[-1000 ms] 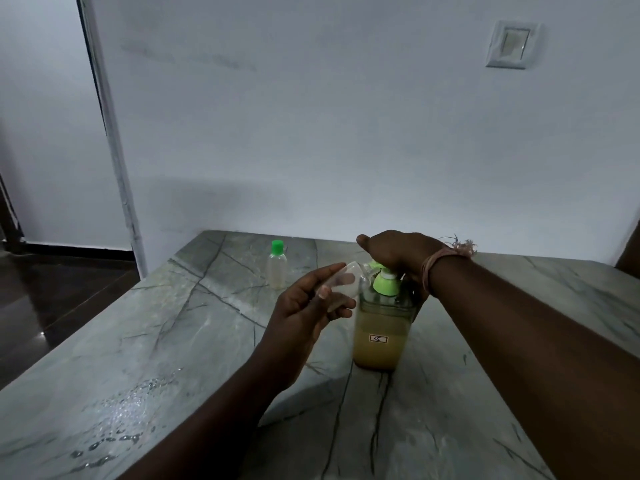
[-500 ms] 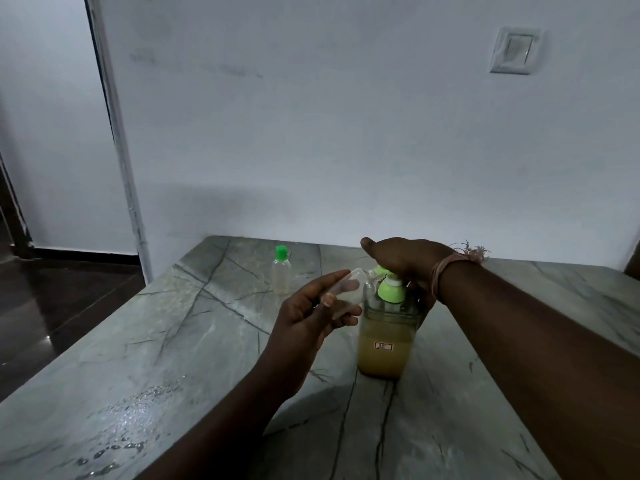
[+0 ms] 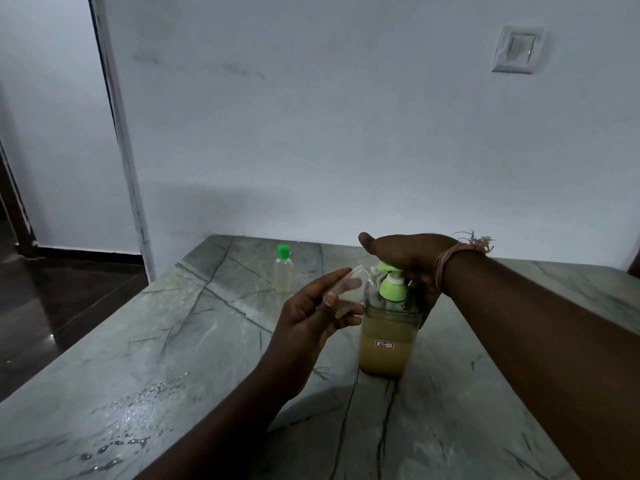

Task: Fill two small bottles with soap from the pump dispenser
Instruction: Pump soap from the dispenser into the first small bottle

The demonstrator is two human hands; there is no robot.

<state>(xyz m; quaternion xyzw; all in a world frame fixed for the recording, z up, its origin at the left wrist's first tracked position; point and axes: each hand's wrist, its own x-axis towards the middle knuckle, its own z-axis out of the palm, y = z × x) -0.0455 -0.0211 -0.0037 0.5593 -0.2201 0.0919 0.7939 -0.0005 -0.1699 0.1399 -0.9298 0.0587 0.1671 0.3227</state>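
Near the table's [image 3: 194, 344] front left corner, water droplets [image 3: 138, 414] lie scattered on the grey veined surface. Further in, toward the middle, the left hand [image 3: 311, 317] pinches an uncapped clear bottle [image 3: 349, 289] between thumb and curled fingers, tilted, its mouth toward the dispenser's green nozzle; whether mouth and nozzle touch cannot be told. Just beside it on the right, the dispenser [image 3: 388, 337] stands upright on the table, partly filled with yellowish soap and bearing a small white label marked 35. The right hand [image 3: 405, 258] lies palm down on the green pump head, fingers extended over it, a thread band [image 3: 460, 251] at the wrist. Toward the far left edge, well apart from the hands, a second bottle [image 3: 283, 271] with a green cap stands upright, a little pale liquid in it. Behind the table, a wall carries a switch [image 3: 517, 48] at upper right.
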